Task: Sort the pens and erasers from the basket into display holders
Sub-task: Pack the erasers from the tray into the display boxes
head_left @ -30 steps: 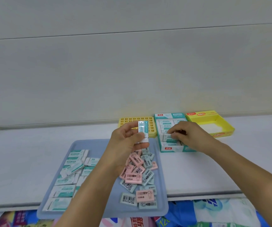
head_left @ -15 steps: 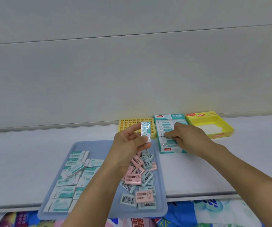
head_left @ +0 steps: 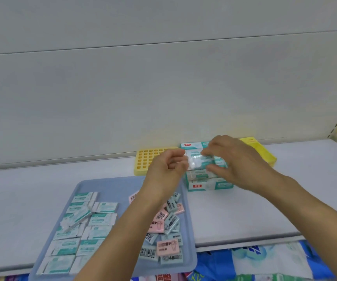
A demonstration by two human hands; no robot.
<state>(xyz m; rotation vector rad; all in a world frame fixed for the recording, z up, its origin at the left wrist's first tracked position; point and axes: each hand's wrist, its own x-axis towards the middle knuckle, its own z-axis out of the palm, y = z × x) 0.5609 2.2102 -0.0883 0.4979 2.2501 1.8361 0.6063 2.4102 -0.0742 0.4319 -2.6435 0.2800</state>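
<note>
I see wrapped eraser held over teal display box, long axis left-right. Right hand pinches its right end, left hand pinches left end (blurred). Box directly below; right hand nearer, I judge it lowers eraser in. Tray holds rest.

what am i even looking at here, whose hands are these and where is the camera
There is no machine here. The single picture comes from a camera worn on a person's head, looking down at their own bare hands over a white shelf. The left hand and right hand together hold a teal-and-white wrapped eraser above a teal cardboard display box. A yellow plastic holder with square holes stands to the box's left and a yellow cardboard box to its right. A blue-grey plastic tray carries loose teal, pink and pale-blue erasers.
</note>
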